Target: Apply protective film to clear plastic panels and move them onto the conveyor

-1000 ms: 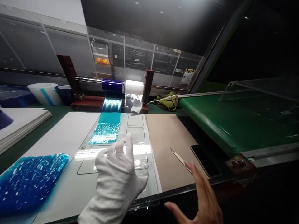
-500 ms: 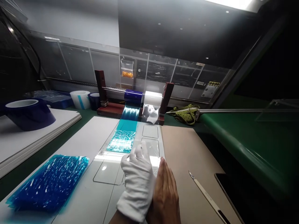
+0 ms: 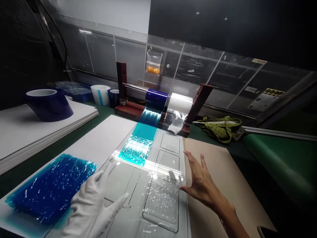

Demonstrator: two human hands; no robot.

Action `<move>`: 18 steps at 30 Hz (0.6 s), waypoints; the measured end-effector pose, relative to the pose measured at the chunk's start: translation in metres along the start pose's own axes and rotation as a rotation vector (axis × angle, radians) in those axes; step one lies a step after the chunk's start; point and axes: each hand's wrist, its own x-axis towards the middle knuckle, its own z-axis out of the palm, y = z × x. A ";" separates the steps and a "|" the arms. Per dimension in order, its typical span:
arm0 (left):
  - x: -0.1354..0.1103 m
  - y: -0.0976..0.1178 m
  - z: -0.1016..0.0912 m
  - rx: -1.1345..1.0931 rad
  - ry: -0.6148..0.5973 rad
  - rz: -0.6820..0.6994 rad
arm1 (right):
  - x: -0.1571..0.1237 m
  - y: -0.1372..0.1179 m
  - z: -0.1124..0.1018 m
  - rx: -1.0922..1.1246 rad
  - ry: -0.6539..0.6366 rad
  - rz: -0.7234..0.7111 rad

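Both hands are spread and apart, seemingly gripping nothing: the gloved left hand (image 3: 90, 201) beside piled blue film pieces (image 3: 52, 188), the bare right hand (image 3: 199, 178) at the edge of a clear film piece (image 3: 162, 198), apparently already laid on an outlined sheet (image 3: 119, 178); a blue film strip (image 3: 146, 132) is not yet separated from its roll (image 3: 156, 96); behind, a clear bag (image 3: 155, 59) holds orange items (image 3: 153, 70)

I can read no words: the white rectangular card (image 3: 262, 101) has a yellow strip (image 3: 273, 92) with a row of round marks, and the small pale rectangular label (image 3: 259, 61) is too blurred.
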 end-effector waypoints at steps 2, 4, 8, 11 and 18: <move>-0.004 -0.005 0.004 0.002 -0.008 -0.041 | 0.010 0.004 0.005 0.009 -0.039 -0.029; -0.005 -0.008 0.008 -0.002 -0.020 -0.067 | 0.019 0.005 0.010 0.014 -0.059 -0.053; 0.000 -0.011 0.016 -0.027 -0.046 -0.103 | 0.030 0.010 0.017 0.007 -0.074 -0.073; 0.006 -0.012 0.024 -0.051 -0.052 -0.141 | 0.033 0.014 0.020 -0.003 -0.096 -0.076; 0.013 -0.021 0.028 -0.148 -0.049 -0.211 | 0.037 0.020 0.028 -0.026 -0.176 -0.085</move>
